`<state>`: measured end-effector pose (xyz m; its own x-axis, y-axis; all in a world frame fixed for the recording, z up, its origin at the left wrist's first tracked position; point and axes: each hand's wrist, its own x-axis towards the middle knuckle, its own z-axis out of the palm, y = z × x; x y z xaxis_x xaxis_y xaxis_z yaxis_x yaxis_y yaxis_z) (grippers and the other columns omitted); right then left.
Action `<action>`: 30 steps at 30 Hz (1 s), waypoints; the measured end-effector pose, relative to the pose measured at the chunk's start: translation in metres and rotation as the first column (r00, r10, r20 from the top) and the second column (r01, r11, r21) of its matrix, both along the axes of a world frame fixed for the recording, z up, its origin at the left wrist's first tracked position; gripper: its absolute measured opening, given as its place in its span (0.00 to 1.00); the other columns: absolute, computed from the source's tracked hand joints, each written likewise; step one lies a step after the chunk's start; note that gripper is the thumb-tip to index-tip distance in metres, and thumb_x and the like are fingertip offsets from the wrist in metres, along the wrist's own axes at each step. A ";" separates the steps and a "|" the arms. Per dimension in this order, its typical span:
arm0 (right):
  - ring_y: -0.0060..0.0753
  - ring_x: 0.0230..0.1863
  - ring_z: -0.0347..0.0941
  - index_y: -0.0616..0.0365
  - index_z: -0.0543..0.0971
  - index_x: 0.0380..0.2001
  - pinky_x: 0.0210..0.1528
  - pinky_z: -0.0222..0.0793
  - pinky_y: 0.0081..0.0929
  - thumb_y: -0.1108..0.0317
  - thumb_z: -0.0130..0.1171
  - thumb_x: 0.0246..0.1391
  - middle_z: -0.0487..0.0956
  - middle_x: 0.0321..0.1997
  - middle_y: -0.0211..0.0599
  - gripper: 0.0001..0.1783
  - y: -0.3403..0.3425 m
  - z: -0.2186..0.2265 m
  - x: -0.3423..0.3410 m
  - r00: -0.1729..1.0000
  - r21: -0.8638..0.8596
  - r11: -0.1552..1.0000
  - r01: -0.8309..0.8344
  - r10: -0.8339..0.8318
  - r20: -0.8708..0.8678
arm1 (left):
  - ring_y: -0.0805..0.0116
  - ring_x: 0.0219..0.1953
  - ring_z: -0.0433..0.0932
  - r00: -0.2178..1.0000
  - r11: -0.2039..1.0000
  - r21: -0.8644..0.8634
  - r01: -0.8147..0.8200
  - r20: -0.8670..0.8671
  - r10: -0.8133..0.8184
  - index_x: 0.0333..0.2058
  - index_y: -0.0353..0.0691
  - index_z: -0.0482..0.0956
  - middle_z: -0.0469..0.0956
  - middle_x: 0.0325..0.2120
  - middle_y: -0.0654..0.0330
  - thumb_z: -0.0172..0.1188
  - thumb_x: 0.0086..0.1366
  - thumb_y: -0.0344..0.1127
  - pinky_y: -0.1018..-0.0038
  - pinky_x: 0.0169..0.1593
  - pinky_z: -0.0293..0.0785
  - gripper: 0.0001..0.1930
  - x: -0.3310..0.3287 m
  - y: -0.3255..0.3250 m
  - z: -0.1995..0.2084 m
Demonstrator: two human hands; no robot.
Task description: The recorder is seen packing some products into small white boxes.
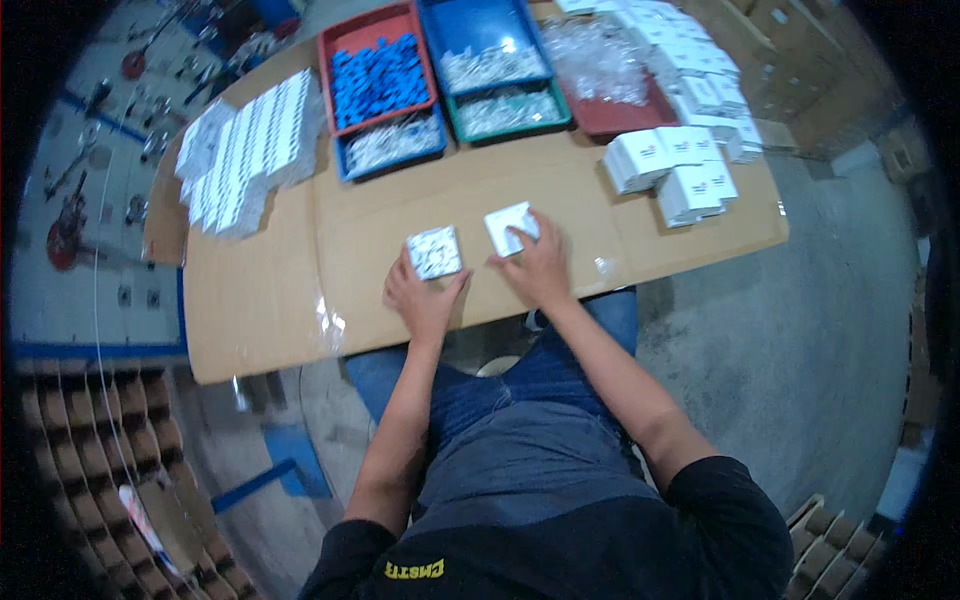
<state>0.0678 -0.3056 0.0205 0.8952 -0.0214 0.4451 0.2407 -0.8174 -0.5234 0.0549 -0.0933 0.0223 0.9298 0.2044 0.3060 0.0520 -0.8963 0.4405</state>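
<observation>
On the near middle of the cardboard-covered table, my left hand (424,301) grips a square white piece (434,252) by its lower edge. Thumb and fingers sit on either side of it, and its upper face has a patchy pattern of small grey shapes. To its right, my right hand (541,264) holds a plain white square plate (509,229), with fingers over its right edge and the thumb at its lower edge. The two squares lie apart at about the same distance from me. Fine detail on both is too small to make out.
Farther back stand a red tray (434,98) of blue parts, a blue tray (480,22) and a green tray (512,131) of small pale parts, and a red tray (620,122) with clear plastic bags. White stacks (255,150) stand left, white boxes (688,190) right.
</observation>
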 end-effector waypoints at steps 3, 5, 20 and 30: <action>0.57 0.64 0.64 0.57 0.81 0.49 0.66 0.60 0.50 0.51 0.68 0.54 0.68 0.64 0.52 0.25 -0.003 0.001 0.000 1.000 0.094 0.996 -0.011 0.010 0.012 | 0.50 0.62 0.64 1.000 1.000 -0.011 -0.013 -0.026 0.013 0.69 0.43 0.60 0.68 0.58 0.50 0.76 0.41 0.67 0.49 0.64 0.54 0.60 0.000 0.001 -0.001; 0.56 0.62 0.66 0.57 0.81 0.47 0.64 0.63 0.48 0.54 0.66 0.56 0.71 0.61 0.51 0.22 -0.009 -0.003 0.000 1.000 0.230 0.973 0.010 -0.010 -0.004 | 0.50 0.64 0.63 1.000 0.999 -0.044 -0.011 -0.006 0.011 0.69 0.42 0.60 0.68 0.59 0.50 0.76 0.44 0.64 0.50 0.65 0.53 0.58 0.000 -0.002 -0.001; 0.54 0.48 0.80 0.54 0.84 0.40 0.51 0.75 0.47 0.61 0.58 0.56 0.84 0.42 0.50 0.13 -0.264 0.113 0.307 0.891 -0.199 0.924 0.325 -0.370 -0.263 | 0.47 0.66 0.60 0.999 0.998 -0.066 0.015 -0.038 -0.018 0.66 0.35 0.60 0.64 0.61 0.46 0.72 0.53 0.53 0.50 0.68 0.49 0.48 0.003 -0.002 0.004; 0.51 0.43 0.79 0.54 0.83 0.39 0.48 0.75 0.48 0.59 0.65 0.54 0.81 0.39 0.45 0.13 -0.271 0.059 0.366 0.909 -0.344 0.843 0.414 -0.406 0.097 | 0.46 0.65 0.61 0.996 0.997 -0.056 0.049 -0.072 -0.053 0.64 0.34 0.62 0.65 0.60 0.46 0.69 0.55 0.49 0.50 0.67 0.50 0.43 0.007 -0.003 0.007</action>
